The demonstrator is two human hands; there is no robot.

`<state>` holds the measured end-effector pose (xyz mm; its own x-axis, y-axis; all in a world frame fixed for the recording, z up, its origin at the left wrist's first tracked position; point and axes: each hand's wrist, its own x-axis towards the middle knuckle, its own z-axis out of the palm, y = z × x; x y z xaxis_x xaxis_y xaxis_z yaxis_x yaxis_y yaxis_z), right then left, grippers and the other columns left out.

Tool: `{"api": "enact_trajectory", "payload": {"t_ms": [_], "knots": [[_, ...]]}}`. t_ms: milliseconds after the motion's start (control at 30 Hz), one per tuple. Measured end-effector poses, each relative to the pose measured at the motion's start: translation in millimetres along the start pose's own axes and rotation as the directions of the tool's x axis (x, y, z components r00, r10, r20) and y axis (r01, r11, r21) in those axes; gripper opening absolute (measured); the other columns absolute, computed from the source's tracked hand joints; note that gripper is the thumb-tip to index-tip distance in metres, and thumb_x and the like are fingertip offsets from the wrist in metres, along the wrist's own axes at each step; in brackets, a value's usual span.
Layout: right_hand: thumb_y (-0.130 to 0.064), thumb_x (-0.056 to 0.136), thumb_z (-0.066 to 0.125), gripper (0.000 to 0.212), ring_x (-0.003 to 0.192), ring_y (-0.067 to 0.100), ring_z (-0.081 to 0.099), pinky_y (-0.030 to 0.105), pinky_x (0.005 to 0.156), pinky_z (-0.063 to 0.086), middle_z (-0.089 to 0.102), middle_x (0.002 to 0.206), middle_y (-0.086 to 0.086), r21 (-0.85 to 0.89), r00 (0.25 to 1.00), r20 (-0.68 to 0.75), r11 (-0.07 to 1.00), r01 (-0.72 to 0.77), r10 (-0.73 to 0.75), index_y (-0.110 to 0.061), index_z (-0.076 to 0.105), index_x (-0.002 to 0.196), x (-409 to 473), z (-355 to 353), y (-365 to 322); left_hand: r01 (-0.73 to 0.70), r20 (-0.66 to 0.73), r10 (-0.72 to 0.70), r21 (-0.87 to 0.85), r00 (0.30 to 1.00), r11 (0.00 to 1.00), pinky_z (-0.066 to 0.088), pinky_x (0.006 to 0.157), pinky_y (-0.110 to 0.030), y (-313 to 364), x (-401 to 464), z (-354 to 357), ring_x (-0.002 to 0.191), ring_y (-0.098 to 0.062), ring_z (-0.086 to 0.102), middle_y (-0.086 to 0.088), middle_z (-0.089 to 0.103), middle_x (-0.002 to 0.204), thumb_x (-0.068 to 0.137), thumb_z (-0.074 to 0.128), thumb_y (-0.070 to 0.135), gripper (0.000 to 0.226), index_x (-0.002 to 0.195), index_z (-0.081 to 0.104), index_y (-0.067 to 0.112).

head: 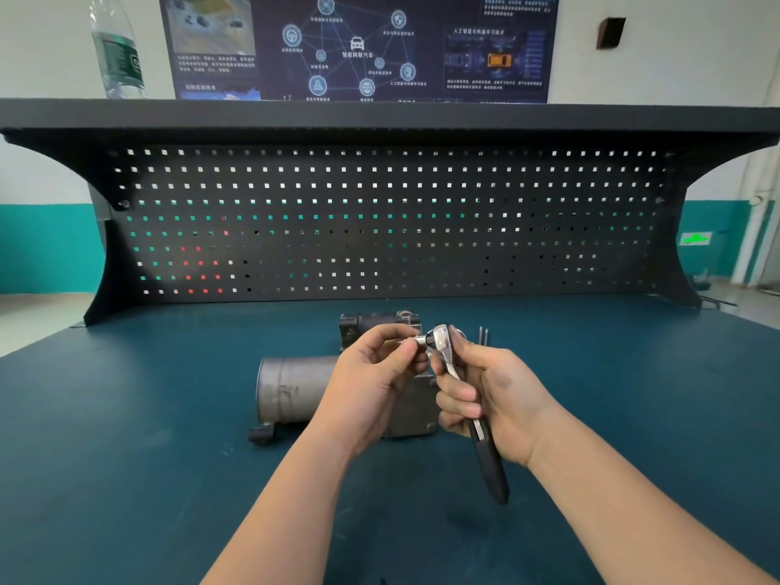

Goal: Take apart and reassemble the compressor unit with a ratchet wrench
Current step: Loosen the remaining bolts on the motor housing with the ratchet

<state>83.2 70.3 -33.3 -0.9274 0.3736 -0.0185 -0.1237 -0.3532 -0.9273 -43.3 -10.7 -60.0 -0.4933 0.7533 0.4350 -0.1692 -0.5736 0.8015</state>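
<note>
right hand point(485, 386) clenched around ratchet wrench point(458, 386), handle slanting down toward the body, head up. left hand point(380, 373) pinching the socket point(415, 340) at that head. compressor unit point(304, 390) lying sideways on the surface point(147, 415), just beyond both hands.

Right hand point(494, 390) grips the ratchet wrench point(453, 373) above the compressor unit point(295, 388); left hand point(375, 373) pinches the socket point(418, 340) at its head.
</note>
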Motion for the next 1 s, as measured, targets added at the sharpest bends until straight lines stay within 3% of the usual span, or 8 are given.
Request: {"api": "enact_trajectory", "payload": {"t_ms": [300, 433, 567, 633, 733, 800, 900, 1000], "knots": [[-0.051, 0.083, 0.052, 0.041, 0.036, 0.009, 0.027, 0.022, 0.048, 0.024, 0.029, 0.047, -0.004, 0.02, 0.996, -0.037, 0.996, -0.085, 0.085, -0.013, 0.057, 0.068, -3.4, -0.4, 2.4, -0.063, -0.049, 0.085, 0.339, 0.995, 0.939, 0.05, 0.074, -0.026, -1.3, -4.5, 1.3, 0.071, -0.011, 0.063, 0.004, 0.07, 0.075, 0.08, 0.065, 0.011, 0.017, 0.078, 0.071, 0.026], [-0.064, 0.072, 0.056, 0.048, 0.038, 0.007, 0.029, 0.021, 0.048, 0.03, 0.027, 0.046, -0.008, -0.009, 0.99, 0.03, 0.99, -0.14, 0.14, -0.018, 0.06, 0.063, -5.8, 2.4, 4.8, -0.07, -0.069, 0.09, 0.259, 0.993, 0.963, 0.048, 0.076, -0.028, 0.4, -5.7, 5.9, 0.074, -0.012, 0.063, 0.002, 0.069, 0.077, 0.085, 0.061, 0.001, 0.025, 0.079, 0.071, 0.022], [-0.074, 0.057, 0.056, 0.055, 0.038, 0.009, 0.032, 0.021, 0.047, 0.033, 0.032, 0.042, -0.006, -0.217, 1.0, 0.028, 0.976, 0.006, 0.0, -0.019, 0.058, 0.051, -4.1, 4.0, 4.3, -0.004, -0.061, -0.005, -0.148, 0.998, 0.989, 0.055, 0.075, -0.024, 14.2, -5.5, 22.0, 0.081, -0.018, 0.067, -0.009, 0.07, 0.086, 0.072, 0.063, 0.008, 0.019, 0.09, 0.068, 0.006], [-0.069, 0.058, 0.061, 0.054, 0.039, 0.011, 0.032, 0.023, 0.048, 0.031, 0.036, 0.042, -0.004, -0.529, 0.975, -0.006, 0.828, 0.185, -0.221, -0.016, 0.059, 0.05, -4.7, -6.1, -3.8, 0.125, -0.087, -0.157, -0.296, 0.984, 0.947, 0.058, 0.071, -0.025, 21.4, -5.7, 26.2, 0.08, -0.019, 0.07, -0.012, 0.069, 0.088, 0.073, 0.062, 0.016, 0.03, 0.098, 0.063, 0.0], [-0.07, 0.05, 0.074, 0.058, 0.049, 0.01, 0.033, 0.027, 0.054, 0.027, 0.037, 0.046, -0.008, -0.969, 0.94, 0.034, 0.219, 0.114, -0.339, -0.014, 0.064, 0.064, -6.4, -27.7, -13.5, 0.457, -0.073, -0.473, -0.16, 0.878, 0.875, 0.058, 0.066, -0.028, 21.8, -15.8, 34.0, 0.075, -0.021, 0.068, -0.013, 0.067, 0.088, 0.081, 0.061, 0.031, 0.038, 0.101, 0.063, -0.001], [-0.075, 0.041, 0.07, 0.055, 0.052, 0.01, 0.036, 0.028, 0.051, 0.026, 0.041, 0.043, -0.008, -0.993, 0.952, 0.015, -0.116, -0.021, -0.305, -0.028, 0.064, 0.069, -7.2, -33.9, -15.8, 0.572, -0.124, -0.575, -0.06, 0.809, 0.818, 0.055, 0.059, -0.027, 12.0, -22.6, 39.7, 0.067, -0.02, 0.068, -0.011, 0.071, 0.082, 0.09, 0.057, 0.026, 0.025, 0.091, 0.064, 0.002], [-0.082, 0.037, 0.064, 0.058, 0.079, 0.013, 0.037, 0.027, 0.067, 0.031, 0.049, 0.048, -0.011, -0.97, 0.954, -0.037, -0.218, -0.106, -0.298, -0.031, 0.064, 0.064, -8.8, -34.6, -17.7, 0.603, -0.21, -0.603, -0.071, 0.769, 0.794, 0.055, 0.059, -0.032, -0.9, -26.5, 47.0, 0.056, -0.02, 0.065, -0.011, 0.069, 0.073, 0.094, 0.052, 0.016, 0.019, 0.085, 0.06, 0.002], [-0.087, 0.028, 0.06, 0.057, 0.096, 0.007, 0.02, 0.032, 0.077, 0.015, 0.059, 0.094, -0.02, -0.955, 0.911, -0.128, -0.199, -0.22, -0.392, -0.047, 0.062, 0.069, -12.0, -43.8, -23.4, 0.579, -0.247, -0.597, -0.147, 0.763, 0.802, 0.057, 0.061, -0.036, -13.8, -26.0, 52.4, 0.066, -0.025, 0.064, -0.017, 0.066, 0.08, 0.096, 0.048, 0.01, 0.02, 0.089, 0.058, -0.006]]}}
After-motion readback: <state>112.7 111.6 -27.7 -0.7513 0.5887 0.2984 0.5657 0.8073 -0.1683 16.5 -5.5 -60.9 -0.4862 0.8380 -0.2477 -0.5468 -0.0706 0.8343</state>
